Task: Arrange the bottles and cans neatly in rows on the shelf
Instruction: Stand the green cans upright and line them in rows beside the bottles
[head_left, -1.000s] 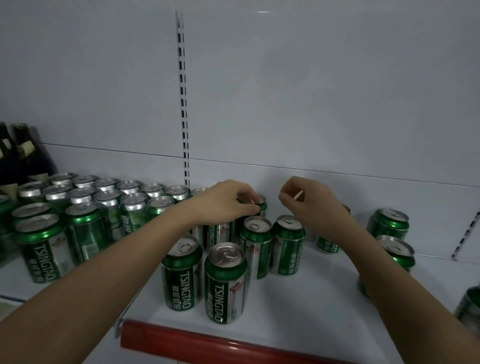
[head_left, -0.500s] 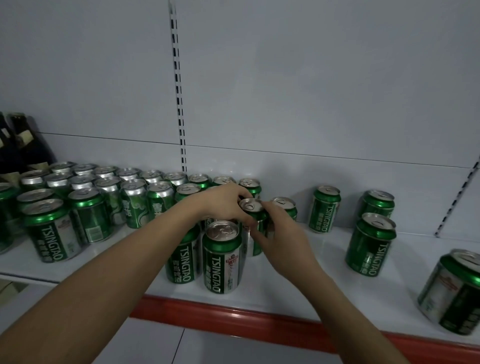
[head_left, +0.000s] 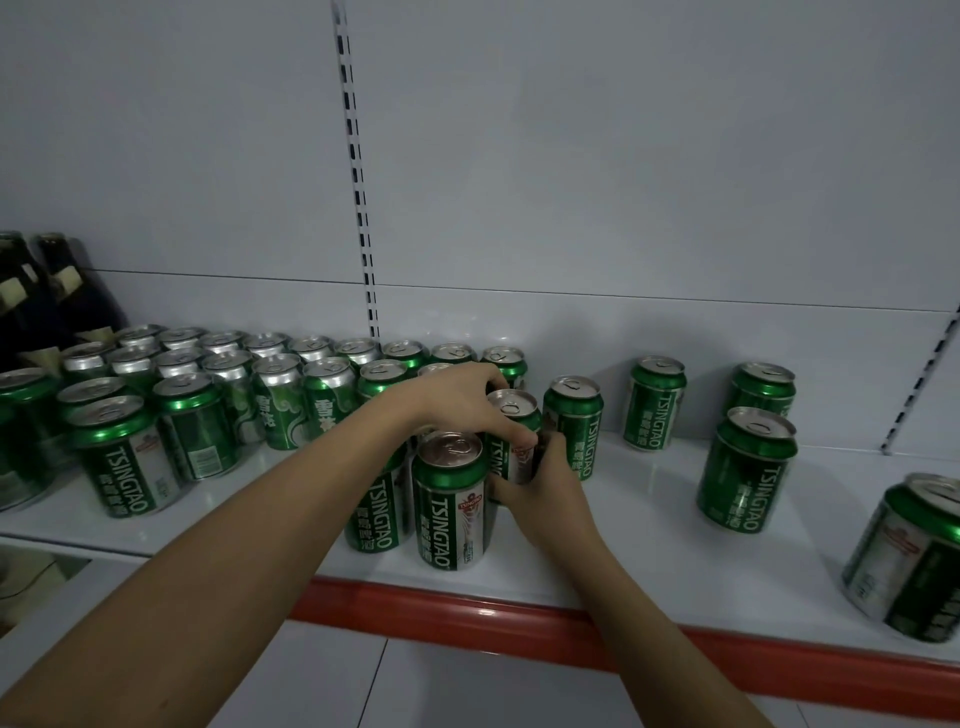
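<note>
Right, both your hands grip one green Tsingtao can (head_left: 511, 415) mid-shelf: left hand (head_left: 462, 400) curls over its rim from 10 o'clock, right hand (head_left: 540, 480) wraps its side from 5 o'clock. The can stands upright on the white shelf (head_left: 649, 499), touching the front can (head_left: 451, 501) at its 7 o'clock. Packed rows of cans (head_left: 234, 384) sit at 9 o'clock, loose cans (head_left: 745, 467) at 3 o'clock, dark bottles (head_left: 47, 291) far left.
</note>
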